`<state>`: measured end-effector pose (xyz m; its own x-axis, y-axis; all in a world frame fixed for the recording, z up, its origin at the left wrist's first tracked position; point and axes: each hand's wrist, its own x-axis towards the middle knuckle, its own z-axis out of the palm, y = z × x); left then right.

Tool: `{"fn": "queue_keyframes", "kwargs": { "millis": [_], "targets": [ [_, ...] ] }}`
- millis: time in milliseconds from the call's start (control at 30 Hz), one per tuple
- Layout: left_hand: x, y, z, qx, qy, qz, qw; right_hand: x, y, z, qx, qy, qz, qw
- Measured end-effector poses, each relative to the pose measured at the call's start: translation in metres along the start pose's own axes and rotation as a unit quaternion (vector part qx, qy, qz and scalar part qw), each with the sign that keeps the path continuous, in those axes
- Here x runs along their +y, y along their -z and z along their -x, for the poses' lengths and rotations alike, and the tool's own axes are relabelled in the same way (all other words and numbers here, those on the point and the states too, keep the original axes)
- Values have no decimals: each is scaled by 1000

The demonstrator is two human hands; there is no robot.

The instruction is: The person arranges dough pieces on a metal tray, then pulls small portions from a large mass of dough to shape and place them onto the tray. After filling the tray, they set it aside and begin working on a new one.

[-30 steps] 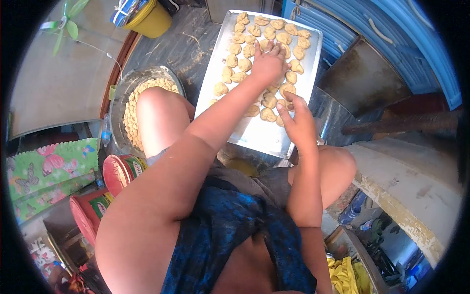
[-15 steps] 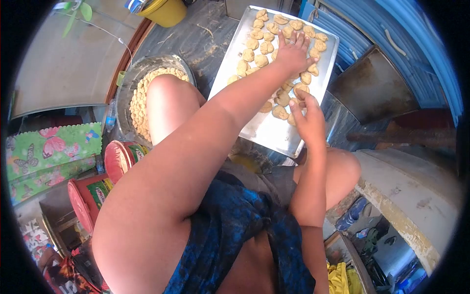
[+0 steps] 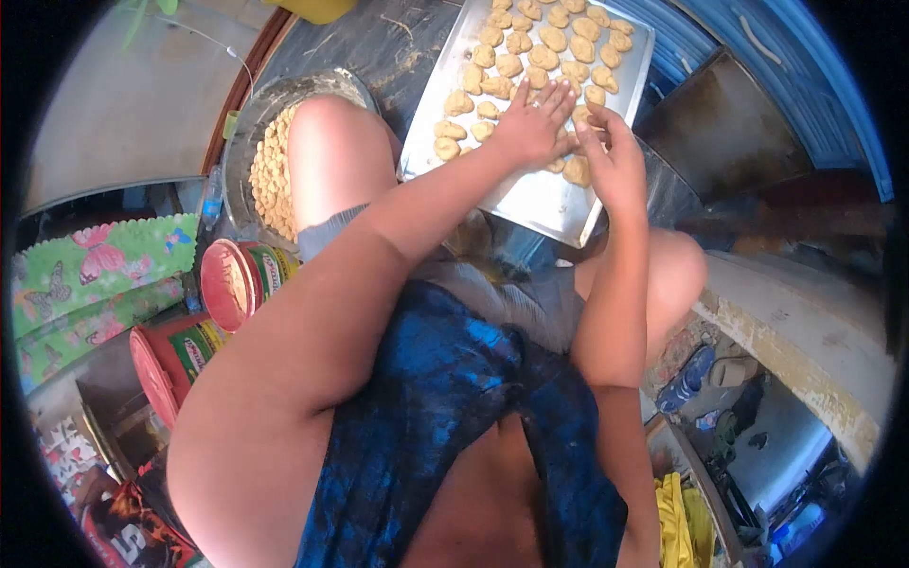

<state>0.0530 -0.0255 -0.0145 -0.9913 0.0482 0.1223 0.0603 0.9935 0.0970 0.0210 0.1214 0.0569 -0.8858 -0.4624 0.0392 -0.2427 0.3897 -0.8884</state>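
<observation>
A silver metal tray (image 3: 559,216) lies before me, covered in rows of tan dough pieces (image 3: 543,57). My left hand (image 3: 533,128) rests palm down over the pieces in the middle of the tray, fingers stretched out, with a ring on one finger. Some dough is hidden under that palm. At the tray's right side my right hand (image 3: 620,163) has its thumb and forefinger bent close together at a dough piece (image 3: 580,114). A rounder dough piece (image 3: 577,170) sits just below that hand, near the tray's lower end.
A large round basin (image 3: 355,88) of small dough lumps (image 3: 275,180) stands left, beside my knee. Two red buckets (image 3: 227,284) are below it. A dark metal sheet (image 3: 724,133) leans on the blue wall at right. A yellow bucket (image 3: 317,8) shows at the top.
My left hand has drawn back from the far rows to the nearer ones, uncovering dough pieces there. My right hand stays by the right side. The view has tilted, so the tray appears higher.
</observation>
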Motion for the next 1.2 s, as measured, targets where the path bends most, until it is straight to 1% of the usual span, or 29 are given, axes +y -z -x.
{"fn": "queue_keyframes", "kwargs": {
  "millis": [100, 133, 167, 200, 233, 267, 300, 333, 367, 400, 433, 500, 533, 567, 633, 667, 700, 767, 833, 900, 933, 967, 1000, 1033, 1067, 1100, 1133, 1200],
  "targets": [
    [0, -8, -1, 12, 9, -22, 1000, 4, -3, 2, -24, 3, 6, 1000],
    [2, -9, -3, -7, 19, -24, 1000, 11, -5, 0, -15, -2, 33, 999],
    [3, 0, -5, 15, 27, -29, 999, 18, -9, -6, 0, -1, 54, 999],
    [5, 10, -2, -11, 31, 1, 999, 34, -13, -13, 15, 22, 41, 999],
    [5, 17, 1, -39, 34, 31, 998, 30, -14, -13, 12, -22, 44, 999],
    [-2, 16, 6, 23, 27, 71, 997, 28, -18, -14, 42, -21, 73, 996],
    [-5, 27, 13, 31, 31, 67, 997, 26, -25, -13, 71, -27, 100, 992],
    [-7, 35, 22, 48, 64, 73, 994, 26, -33, -13, 69, -21, 102, 992],
    [-10, 43, 29, 67, 98, 80, 990, 26, -43, -18, 72, 12, 159, 985],
    [-14, 53, 37, 46, 148, 110, 982, 24, -52, -23, 76, 44, 217, 972],
    [-19, 56, 45, 51, 148, 114, 981, 21, -63, -28, 77, 46, 222, 971],
    [-30, 62, 60, 124, 203, 184, 954, 16, -86, -44, 103, 52, 332, 936],
    [-36, 60, 66, 128, 207, 189, 951, 16, -92, -55, 62, 35, 333, 940],
    [-43, 59, 72, 133, 205, 190, 951, 18, -100, -61, 66, 39, 335, 939],
    [-51, 59, 82, 49, 216, 157, 962, 23, -110, -70, 16, -9, 437, 899],
    [-52, 57, 86, -4, 223, 137, 965, 29, -112, -73, 11, -11, 439, 898],
    [-53, 52, 90, -9, 221, 145, 964, 31, -112, -74, 7, -18, 445, 895],
    [-52, 36, 97, -59, 238, 152, 958, 34, -108, -74, -12, -7, 455, 890],
    [-58, 32, 97, -45, 236, 147, 960, 22, -108, -71, -3, -3, 459, 888],
    [-59, 26, 94, -32, 205, 142, 968, 15, -110, -63, 4, 43, 435, 899],
    [-60, 24, 91, -33, 204, 150, 967, 16, -115, -61, -12, 75, 454, 888],
    [-59, 22, 90, -17, 168, 114, 979, 19, -118, -53, -15, 67, 460, 885],
    [-58, 22, 90, -1, 130, 76, 989, 25, -123, -43, -41, 76, 451, 889],
    [-56, 24, 90, -6, 122, 81, 989, 28, -124, -35, -64, 85, 438, 893],
    [-56, 28, 90, -41, 133, 79, 987, 31, -123, -34, -55, 99, 443, 890],
    [-56, 30, 89, -75, 144, 76, 984, 27, -121, -32, -51, 92, 444, 890],
    [-55, 29, 88, -73, 136, 28, 988, 22, -119, -30, -63, 72, 461, 882],
    [-55, 34, 83, -79, 138, 42, 986, 15, -117, -30, -67, 52, 475, 876]
  ]
}}
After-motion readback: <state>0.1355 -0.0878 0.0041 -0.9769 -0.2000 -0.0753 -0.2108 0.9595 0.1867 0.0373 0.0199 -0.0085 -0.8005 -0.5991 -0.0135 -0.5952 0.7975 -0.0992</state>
